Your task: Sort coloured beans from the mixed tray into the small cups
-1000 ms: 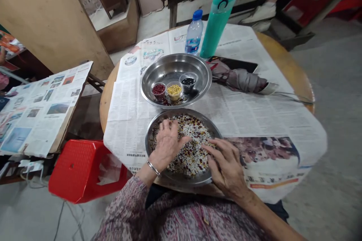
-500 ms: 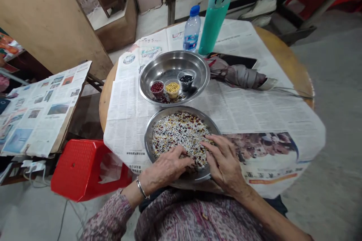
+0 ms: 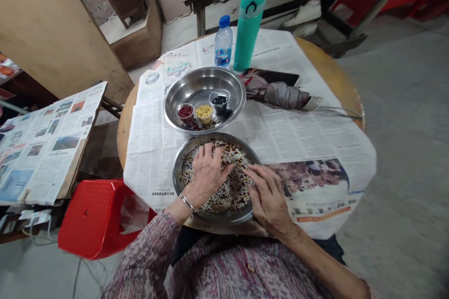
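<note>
A steel basin [image 3: 177, 175] at the table's near edge holds a mix of white grains [image 3: 220, 198] with red, yellow and black beans. Fingers spread, my left hand [image 3: 207, 170] rests on the grains at the basin's left side; its fingertips touch the mix. Over the right rim lies my right hand [image 3: 268, 196], fingers apart and tips at the grains. Just behind stands a second steel basin [image 3: 199, 85]. Inside it are small clear cups of red beans [image 3: 185, 112], yellow beans [image 3: 204, 111] and black beans [image 3: 220, 101], with some loose beans beside them.
Newspaper [image 3: 301, 135] covers the round table. Behind the basins stand a water bottle [image 3: 223, 44] and a teal flask [image 3: 249, 30]. A folded umbrella [image 3: 277, 93] and a dark phone [image 3: 277, 77] lie to their right. A red stool [image 3: 93, 217] is at the left.
My left hand has moved forward and left across the grains, and its fingers have spread. My right hand stays at the right rim. The camera view has shifted slightly.
</note>
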`<state>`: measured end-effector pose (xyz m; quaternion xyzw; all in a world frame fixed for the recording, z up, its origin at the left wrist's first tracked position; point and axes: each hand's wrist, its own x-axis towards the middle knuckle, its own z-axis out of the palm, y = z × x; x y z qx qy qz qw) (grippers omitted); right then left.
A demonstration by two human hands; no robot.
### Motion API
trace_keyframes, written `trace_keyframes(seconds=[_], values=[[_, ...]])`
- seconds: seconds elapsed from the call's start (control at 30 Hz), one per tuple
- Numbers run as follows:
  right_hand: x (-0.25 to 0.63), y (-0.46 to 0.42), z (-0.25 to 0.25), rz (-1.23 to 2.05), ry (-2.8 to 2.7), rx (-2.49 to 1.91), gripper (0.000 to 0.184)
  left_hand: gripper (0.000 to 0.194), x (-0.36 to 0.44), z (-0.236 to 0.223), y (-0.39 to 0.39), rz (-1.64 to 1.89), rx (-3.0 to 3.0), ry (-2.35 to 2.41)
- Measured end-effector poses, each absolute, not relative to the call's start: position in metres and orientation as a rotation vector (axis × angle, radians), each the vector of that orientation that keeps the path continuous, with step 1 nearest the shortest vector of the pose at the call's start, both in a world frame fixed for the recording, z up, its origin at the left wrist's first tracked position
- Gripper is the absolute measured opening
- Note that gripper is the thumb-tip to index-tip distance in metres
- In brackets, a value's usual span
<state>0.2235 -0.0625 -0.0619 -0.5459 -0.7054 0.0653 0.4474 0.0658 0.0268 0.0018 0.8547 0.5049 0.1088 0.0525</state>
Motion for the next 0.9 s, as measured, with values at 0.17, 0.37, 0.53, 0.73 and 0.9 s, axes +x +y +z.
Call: trace_keyframes(seconds=[0.17,0.37,0.53,0.73,0.9], values=[[0.222,-0.062,-0.064,0.166,-1.682,-1.397,0.055,0.067,0.085,-0.004,0.036,0.245,2.648,1.378],[0.221,-0.062,-0.066,0.265,-1.611,-1.417,0.055,0.031,0.087,-0.004,0.029,0.031,2.752,0.900],[0.222,-0.060,-0.068,0.283,-1.611,-1.420,0.053,0.011,0.059,-0.004,0.012,-0.007,2.815,0.734],[0.222,-0.059,-0.068,0.251,-1.632,-1.400,0.052,0.011,0.014,-0.001,0.001,0.285,2.649,1.213],[0.221,-0.058,-0.070,0.251,-1.615,-1.412,0.049,0.037,0.019,-0.004,0.006,0.403,2.447,1.697]])
